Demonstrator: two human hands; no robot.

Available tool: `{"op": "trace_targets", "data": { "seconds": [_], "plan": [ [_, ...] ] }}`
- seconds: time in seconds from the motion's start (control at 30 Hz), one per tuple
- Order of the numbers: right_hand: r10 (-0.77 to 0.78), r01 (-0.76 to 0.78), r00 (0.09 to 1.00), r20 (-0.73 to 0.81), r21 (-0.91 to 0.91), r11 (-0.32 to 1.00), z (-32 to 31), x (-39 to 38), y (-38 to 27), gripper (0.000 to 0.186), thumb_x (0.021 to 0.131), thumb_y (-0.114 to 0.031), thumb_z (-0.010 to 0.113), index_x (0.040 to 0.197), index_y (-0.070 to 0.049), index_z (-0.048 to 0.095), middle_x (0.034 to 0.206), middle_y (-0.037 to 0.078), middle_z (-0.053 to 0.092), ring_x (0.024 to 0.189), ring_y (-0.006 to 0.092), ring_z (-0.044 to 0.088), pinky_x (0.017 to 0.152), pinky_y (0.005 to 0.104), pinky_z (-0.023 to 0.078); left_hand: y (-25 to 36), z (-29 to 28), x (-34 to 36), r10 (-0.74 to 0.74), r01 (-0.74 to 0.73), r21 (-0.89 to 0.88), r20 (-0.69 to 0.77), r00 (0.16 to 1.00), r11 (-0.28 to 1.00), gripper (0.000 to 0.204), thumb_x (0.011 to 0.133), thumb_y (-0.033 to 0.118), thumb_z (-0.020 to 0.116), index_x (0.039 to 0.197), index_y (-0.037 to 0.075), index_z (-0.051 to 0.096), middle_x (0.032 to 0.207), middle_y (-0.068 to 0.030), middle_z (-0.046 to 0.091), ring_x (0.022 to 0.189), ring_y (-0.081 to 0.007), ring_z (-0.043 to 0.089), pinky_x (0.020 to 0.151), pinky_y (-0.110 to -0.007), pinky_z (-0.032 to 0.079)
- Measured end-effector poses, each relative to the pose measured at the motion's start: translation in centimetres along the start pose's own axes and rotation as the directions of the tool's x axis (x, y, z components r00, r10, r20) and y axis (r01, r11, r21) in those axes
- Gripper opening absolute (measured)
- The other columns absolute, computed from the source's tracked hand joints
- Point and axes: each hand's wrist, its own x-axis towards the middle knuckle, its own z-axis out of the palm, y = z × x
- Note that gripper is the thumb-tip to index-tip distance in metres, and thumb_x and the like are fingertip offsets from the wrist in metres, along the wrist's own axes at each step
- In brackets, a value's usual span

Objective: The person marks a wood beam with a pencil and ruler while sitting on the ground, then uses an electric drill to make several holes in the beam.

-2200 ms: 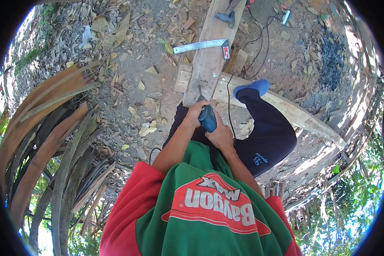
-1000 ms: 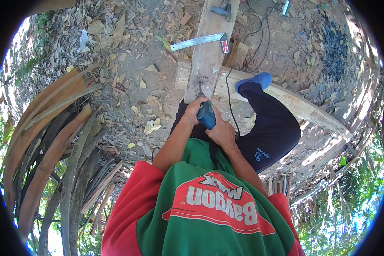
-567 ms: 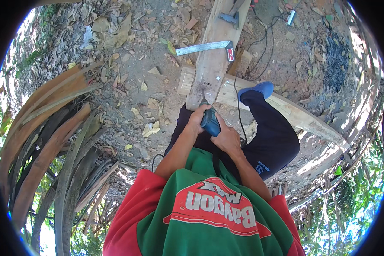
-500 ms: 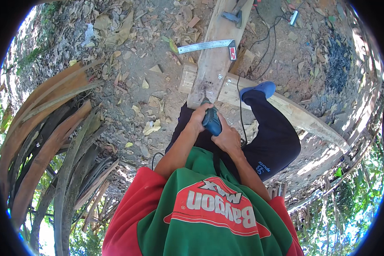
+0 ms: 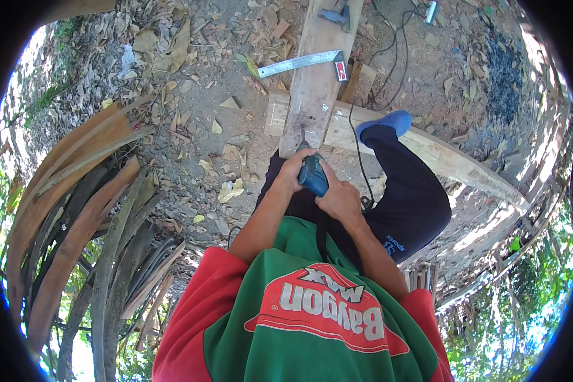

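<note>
Both my hands are closed round a dark teal power drill. My left hand grips it near the front, and my right hand wraps its rear handle. The thin bit points away from me over the near end of a wooden plank; whether its tip is in the wood I cannot tell. Dark marks and a few pale shavings show on the plank there. Farther along, a metal try square lies across the plank, and a hammer rests beyond it.
A second board lies crosswise under the plank. The black cord runs beside my right leg, looping on the dirt at the far right. My blue shoe rests by that board. Curved wood slabs are piled at left; dry leaves litter the ground.
The view has shifted slightly, so the plank and tools sit a little higher and farther left. More of the drill bit shows now. Both hands keep their hold on the drill.
</note>
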Motion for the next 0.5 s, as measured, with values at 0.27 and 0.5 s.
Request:
{"op": "trace_targets", "data": {
  "seconds": [0.27, 0.5],
  "plan": [
    [0.045, -0.045, 0.999, -0.009, -0.006, 0.999, 0.2, -0.5, -0.7, 0.095, 0.068, -0.026, 0.076, 0.152, -0.027, 0.031, 0.097, 0.025, 0.07, 0.094, 0.043, 0.068, 0.086, 0.051, 0.053, 0.0, -1.3, 1.6, 0.013, -0.01, 0.054, -0.055, 0.998, 0.998, 0.029, 0.086, 0.028, 0.07, 0.102, 0.006, 0.061, 0.086, -0.0102, 0.069, 0.072, -0.0246, 0.069, 0.072, -0.042, 0.06],
    [-0.029, 0.03, 0.999, 0.019, -0.039, 0.999, -0.7, 0.6, 0.0, 0.095, 0.069, -0.028, 0.077, 0.152, -0.028, 0.031, 0.096, 0.026, 0.07, 0.092, 0.044, 0.068, 0.086, 0.0504, 0.053, 0.1, -1.0, 1.5, 0.018, -0.018, 0.003, -0.013, 1.0, 1.0, 0.031, 0.086, 0.03, 0.069, 0.104, 0.005, 0.062, 0.088, -0.0111, 0.07, 0.076, -0.0252, 0.071, 0.075, -0.042, 0.06]
  ]
}}
